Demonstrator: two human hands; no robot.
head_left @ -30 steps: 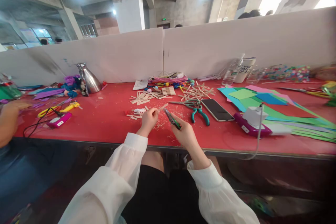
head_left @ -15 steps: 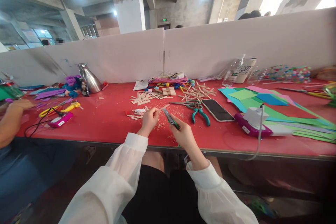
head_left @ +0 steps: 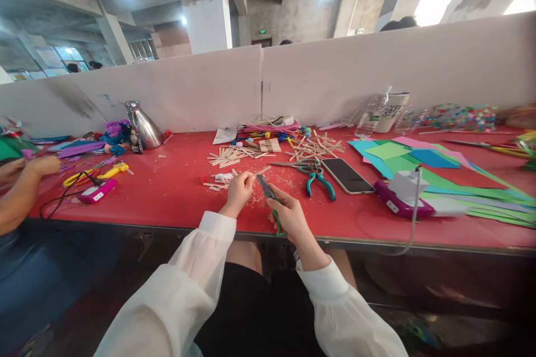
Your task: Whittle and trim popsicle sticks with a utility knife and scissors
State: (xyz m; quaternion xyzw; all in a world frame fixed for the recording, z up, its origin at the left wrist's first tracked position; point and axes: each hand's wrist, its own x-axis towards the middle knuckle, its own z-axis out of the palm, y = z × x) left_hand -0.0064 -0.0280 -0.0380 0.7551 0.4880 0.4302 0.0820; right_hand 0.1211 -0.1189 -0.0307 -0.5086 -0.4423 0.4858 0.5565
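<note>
My left hand point(head_left: 239, 194) pinches a thin wooden craft stick point(head_left: 263, 169), which points up and to the right over the red table. My right hand point(head_left: 288, 209) is wrapped round a utility knife point(head_left: 265, 187) with green on its handle. The knife's grey blade end lies close to the stick; whether they touch I cannot tell. Pale wood shavings point(head_left: 256, 199) are scattered on the table around both hands. Beyond my left hand lie cut stick pieces point(head_left: 220, 179) and a heap of craft sticks point(head_left: 228, 156).
Teal-handled pliers point(head_left: 316, 178), a phone point(head_left: 347, 174) and a purple power strip point(head_left: 402, 203) with a charger lie to the right, near coloured paper sheets point(head_left: 427, 159). A steel jug point(head_left: 144, 128) stands left. At far left, a co-worker's hands point(head_left: 44, 166) are over the table.
The knife in my right hand has turned more upright and its blade has shifted slightly left; a green loop now shows below the hand. My left hand stays nearly still. The co-worker's hands moved right.
</note>
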